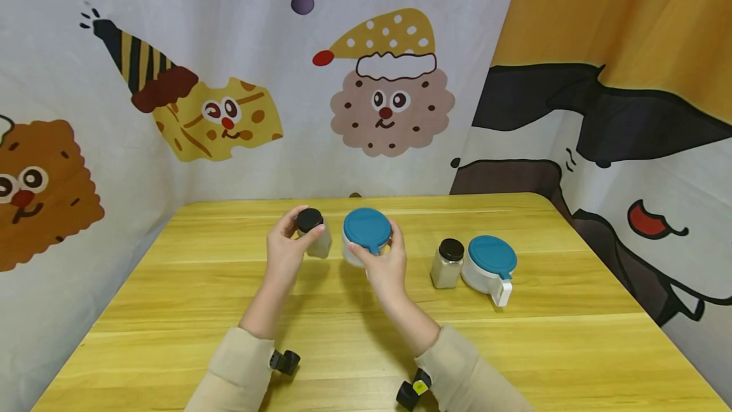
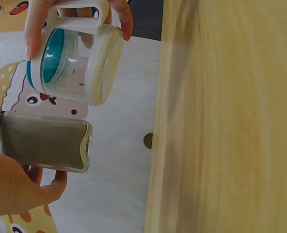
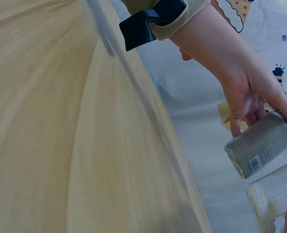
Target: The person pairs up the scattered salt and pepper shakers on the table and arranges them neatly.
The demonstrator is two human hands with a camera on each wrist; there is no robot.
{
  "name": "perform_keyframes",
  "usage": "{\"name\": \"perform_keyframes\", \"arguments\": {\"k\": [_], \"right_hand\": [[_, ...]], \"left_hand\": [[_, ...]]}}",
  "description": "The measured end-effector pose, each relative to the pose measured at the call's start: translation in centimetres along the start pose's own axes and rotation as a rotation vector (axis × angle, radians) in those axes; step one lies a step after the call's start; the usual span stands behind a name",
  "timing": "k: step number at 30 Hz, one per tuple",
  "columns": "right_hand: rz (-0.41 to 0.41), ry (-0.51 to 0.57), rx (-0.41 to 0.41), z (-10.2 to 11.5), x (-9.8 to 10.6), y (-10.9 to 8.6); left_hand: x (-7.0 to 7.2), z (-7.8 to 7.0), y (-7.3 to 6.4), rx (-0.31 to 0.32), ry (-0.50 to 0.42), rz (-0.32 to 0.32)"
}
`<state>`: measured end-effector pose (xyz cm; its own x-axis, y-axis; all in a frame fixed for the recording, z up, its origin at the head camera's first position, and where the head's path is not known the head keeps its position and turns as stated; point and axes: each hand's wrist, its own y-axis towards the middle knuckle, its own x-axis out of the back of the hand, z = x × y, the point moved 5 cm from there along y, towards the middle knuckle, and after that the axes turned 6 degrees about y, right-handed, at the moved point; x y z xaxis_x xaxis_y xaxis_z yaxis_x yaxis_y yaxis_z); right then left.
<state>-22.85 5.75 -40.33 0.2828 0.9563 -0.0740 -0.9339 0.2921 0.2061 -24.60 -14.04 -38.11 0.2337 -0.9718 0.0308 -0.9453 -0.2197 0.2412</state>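
Note:
My left hand (image 1: 284, 248) grips a small square-sided spice jar (image 1: 320, 245) with a black lid, thumb and fingers around its upper part. In the left wrist view this spice jar (image 2: 44, 141) holds greyish powder, and a barcode label shows on it in the right wrist view. Beside it, my right hand (image 1: 390, 264) grips a round clear seasoning pot (image 1: 367, 229) with a teal flip lid. A white handle (image 2: 80, 24) on the pot shows in the left wrist view. Both containers are lifted off the table, side by side with a gap between them.
To the right on the wooden table (image 1: 343, 348) stand a second black-lidded spice jar (image 1: 447, 266) with pale contents and a second teal-lidded pot (image 1: 490, 259), close together, its white handle facing the near right. A cartoon-printed curtain (image 1: 257, 18) hangs behind the table.

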Motion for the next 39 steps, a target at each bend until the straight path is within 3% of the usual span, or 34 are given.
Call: {"name": "perform_keyframes", "arguments": {"k": [35,39], "right_hand": [[-0.013,0.021,0.075,-1.0,0.0,-1.8],[-0.010,0.012,0.054,-1.1,0.0,-2.1]], "left_hand": [[0.4,0.8,-1.4,0.029,0.005,-0.042],[0.5,1.0,-1.5,0.034,-0.003,-0.049]]}}
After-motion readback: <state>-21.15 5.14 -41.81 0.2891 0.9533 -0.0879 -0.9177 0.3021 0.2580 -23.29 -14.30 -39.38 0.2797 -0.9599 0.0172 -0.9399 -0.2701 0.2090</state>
